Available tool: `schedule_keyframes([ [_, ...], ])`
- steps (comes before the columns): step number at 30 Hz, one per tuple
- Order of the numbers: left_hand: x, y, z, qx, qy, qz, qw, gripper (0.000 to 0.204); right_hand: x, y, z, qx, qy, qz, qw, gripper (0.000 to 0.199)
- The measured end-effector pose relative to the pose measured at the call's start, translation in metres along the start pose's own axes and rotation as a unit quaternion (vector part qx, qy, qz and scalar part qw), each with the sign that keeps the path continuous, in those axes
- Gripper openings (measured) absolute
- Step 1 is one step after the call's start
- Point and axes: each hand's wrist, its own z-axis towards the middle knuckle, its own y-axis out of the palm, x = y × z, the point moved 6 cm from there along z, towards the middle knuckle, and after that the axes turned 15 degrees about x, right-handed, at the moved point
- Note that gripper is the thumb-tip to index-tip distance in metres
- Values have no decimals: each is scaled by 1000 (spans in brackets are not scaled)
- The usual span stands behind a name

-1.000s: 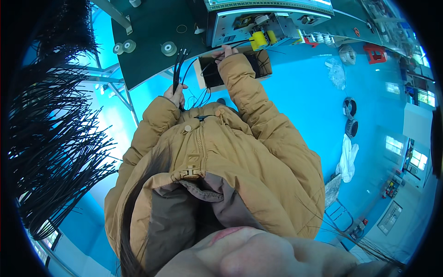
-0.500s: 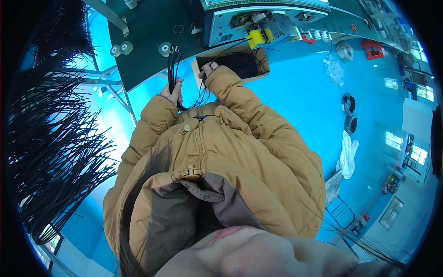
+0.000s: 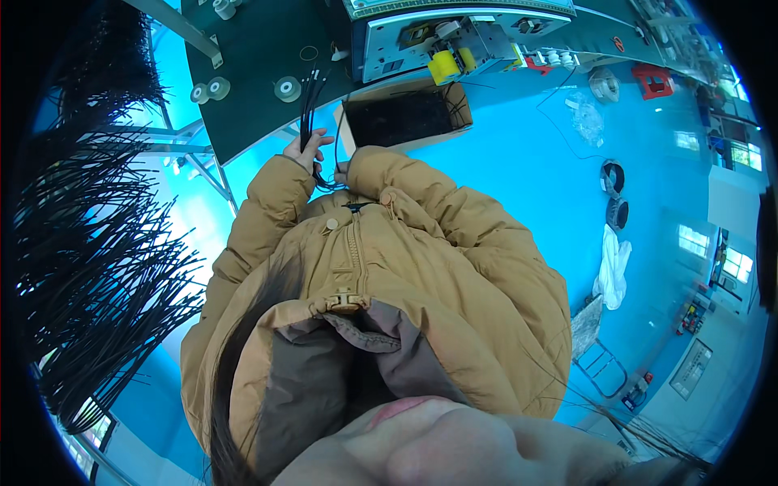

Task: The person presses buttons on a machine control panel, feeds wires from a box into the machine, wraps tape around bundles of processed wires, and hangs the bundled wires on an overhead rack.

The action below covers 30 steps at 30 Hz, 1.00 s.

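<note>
My left hand (image 3: 306, 151) is closed around a bundle of thin black cables (image 3: 309, 109). Their pale-tipped ends point up and away from me, and the lower lengths curl down in front of my jacket. Close beside it on the right, my right hand (image 3: 341, 172) is mostly covered by the puffy tan sleeve. A single black cable (image 3: 339, 134) rises out of that hand, past the left edge of an open cardboard box (image 3: 460, 108). Dark contents lie inside the box; what they are I cannot make out.
A dark green workbench (image 3: 259, 49) carries tape rolls (image 3: 287, 88) and a machine (image 3: 397, 50) with a yellow roller part (image 3: 443, 67). Many black cables (image 3: 105, 267) hang thickly at my left. Wire coils (image 3: 613, 178) and a white bag (image 3: 612, 267) lie on the blue floor.
My right hand has come back from the box edge toward my jacket, lower and nearer my left hand, and a cable now stands up from it. The left hand still grips its bundle.
</note>
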Motion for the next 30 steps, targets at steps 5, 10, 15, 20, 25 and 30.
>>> schedule_keyframes([
  [5,-2,-2,1,-6,14,-16,1000,30,-38,-48,-21,-90,-86,33,992,31],
  [10,-6,-7,2,11,27,21,999,26,-31,-41,-25,-157,-51,12,986,33],
  [15,-5,-10,3,20,59,4,998,27,-16,26,5,24,-287,-39,957,30],
  [20,-8,-11,-3,-21,10,-24,999,31,-13,15,2,36,-254,-2,967,25],
  [25,-5,-15,-14,-42,25,-54,997,30,30,-12,17,135,33,130,982,31],
  [30,4,-16,-32,-41,-7,-82,996,28,93,-22,47,227,325,702,591,43],
])
